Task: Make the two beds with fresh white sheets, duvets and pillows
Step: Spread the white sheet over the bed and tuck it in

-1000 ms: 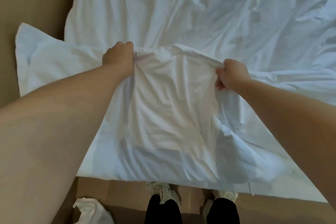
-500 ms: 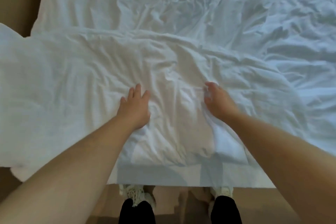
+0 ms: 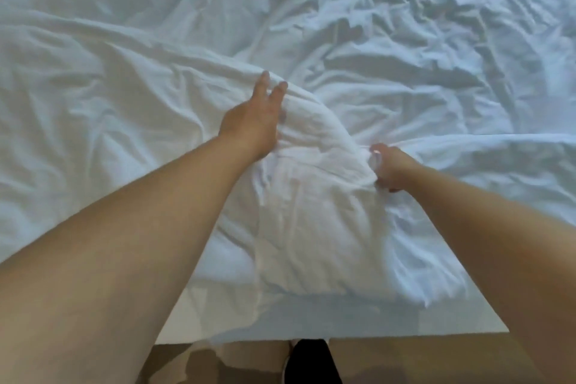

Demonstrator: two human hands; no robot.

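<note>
My left hand is pressing flat, pinning the duvet bunched at the near edge of the bed, while my right hand is gripping a fold, probably to pull it smooth.

The duvet covers the bed. Its raised fold lies between left hand and right hand (left farther in)

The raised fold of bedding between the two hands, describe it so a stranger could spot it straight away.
A bed covered in rumpled white bedding fills the view. Near its closest edge, at the middle, the raised fold humps up between the left hand, resting on it with straight fingers, and the right hand, which pinches its other side. The bedding around it lies flatter and untouched.
</note>
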